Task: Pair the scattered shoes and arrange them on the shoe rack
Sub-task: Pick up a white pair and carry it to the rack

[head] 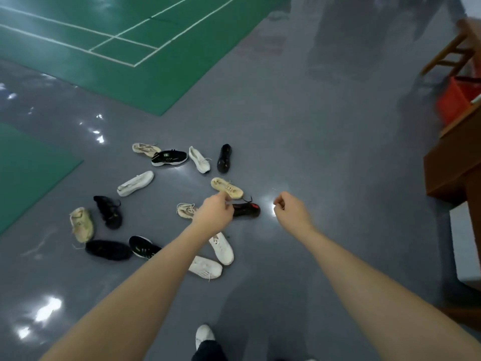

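Several shoes lie scattered on the grey floor (pixel 325 152). Among them are a cream sneaker (pixel 227 188), a black shoe with a red inside (pixel 247 209), a black leather shoe (pixel 224 158), a black sneaker with a white sole (pixel 169 157), and two white sneakers (pixel 221 248) (pixel 205 267) close to me. My left hand (pixel 214 213) reaches out above the pile with curled fingers and holds nothing. My right hand (pixel 290 208) hovers to the right of the shoes, fingers curled shut and holding nothing. No shoe rack shows clearly.
Green court mats (pixel 117 48) lie at the far left and at the left edge. A brown wooden cabinet (pixel 453 162), a red basket (pixel 455 100) and a wooden stool (pixel 453 53) stand at the right. My own white shoe (pixel 204 336) is at the bottom.
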`<state>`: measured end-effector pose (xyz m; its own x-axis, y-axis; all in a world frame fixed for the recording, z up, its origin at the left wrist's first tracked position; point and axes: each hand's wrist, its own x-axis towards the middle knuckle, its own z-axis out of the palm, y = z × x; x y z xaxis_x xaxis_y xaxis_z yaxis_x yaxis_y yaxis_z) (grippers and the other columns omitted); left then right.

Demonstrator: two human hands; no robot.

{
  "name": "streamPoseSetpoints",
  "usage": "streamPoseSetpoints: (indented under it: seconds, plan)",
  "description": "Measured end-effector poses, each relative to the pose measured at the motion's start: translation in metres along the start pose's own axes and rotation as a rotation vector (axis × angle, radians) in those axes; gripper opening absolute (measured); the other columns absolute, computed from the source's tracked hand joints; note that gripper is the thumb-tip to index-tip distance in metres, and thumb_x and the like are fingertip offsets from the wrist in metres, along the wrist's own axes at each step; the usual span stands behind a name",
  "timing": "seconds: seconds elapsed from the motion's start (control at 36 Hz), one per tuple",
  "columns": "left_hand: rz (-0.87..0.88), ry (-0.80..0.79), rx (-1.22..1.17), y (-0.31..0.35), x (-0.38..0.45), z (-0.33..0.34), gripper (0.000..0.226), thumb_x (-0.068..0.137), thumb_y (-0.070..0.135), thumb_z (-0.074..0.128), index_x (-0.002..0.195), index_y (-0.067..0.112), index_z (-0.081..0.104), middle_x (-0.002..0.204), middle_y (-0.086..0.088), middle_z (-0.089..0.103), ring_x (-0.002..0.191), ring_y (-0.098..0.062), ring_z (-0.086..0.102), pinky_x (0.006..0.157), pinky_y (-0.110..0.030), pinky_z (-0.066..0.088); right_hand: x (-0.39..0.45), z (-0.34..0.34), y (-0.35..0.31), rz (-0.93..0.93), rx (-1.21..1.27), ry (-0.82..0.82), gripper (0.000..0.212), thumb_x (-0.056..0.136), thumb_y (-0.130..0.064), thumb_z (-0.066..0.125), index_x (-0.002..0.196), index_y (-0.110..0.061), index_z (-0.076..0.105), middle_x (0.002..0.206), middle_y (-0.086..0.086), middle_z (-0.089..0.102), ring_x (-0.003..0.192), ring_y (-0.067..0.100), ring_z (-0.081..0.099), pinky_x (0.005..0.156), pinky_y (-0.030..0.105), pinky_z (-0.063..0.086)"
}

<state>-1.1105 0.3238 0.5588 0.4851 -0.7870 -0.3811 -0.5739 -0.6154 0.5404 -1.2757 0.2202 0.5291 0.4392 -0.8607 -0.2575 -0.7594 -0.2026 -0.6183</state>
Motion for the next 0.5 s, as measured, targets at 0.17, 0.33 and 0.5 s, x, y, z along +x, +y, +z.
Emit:
streamPoseSetpoints:
  seconds: [0.17,0.33,0.5]
  plan:
    - [-0.026,0.024,-0.010,-0.074,0.025,-0.042,0.033,0.094,0.018,0.044,0.124,0.010,0.052,0.120,-0.009,0.059,0.109,-0.027,0.055,0.088,-0.035,0.047,0.026,0.066,-0.062,-0.050,-0.028,-0.072,0.012,0.090,-0.014,0.046,0.095,-0.014,0.057,0.086,0.002,0.058,0.083,0.024,0.056,0.072,0.035,0.046]
    - [-0.068,0.003,-0.027,-0.117,0.051,-0.057,0.032,0.094,0.018,0.043,0.124,0.009,0.051,0.114,-0.010,0.060,0.097,-0.025,0.056,0.074,-0.030,0.043,0.052,0.108,-0.095,-0.071,-0.058,-0.133,0.015,0.092,-0.014,0.044,0.099,-0.014,0.057,0.085,-0.003,0.056,0.074,0.016,0.051,0.064,0.028,0.037]
    - [-0.161,0.005,-0.092,-0.154,0.083,-0.049,0.030,0.093,0.021,0.042,0.120,0.012,0.052,0.099,-0.007,0.063,0.090,-0.025,0.057,0.077,-0.034,0.048,0.082,0.148,-0.103,-0.054,-0.056,-0.202,0.015,0.091,-0.013,0.043,0.098,-0.012,0.057,0.088,-0.001,0.056,0.079,0.020,0.054,0.072,0.037,0.047]
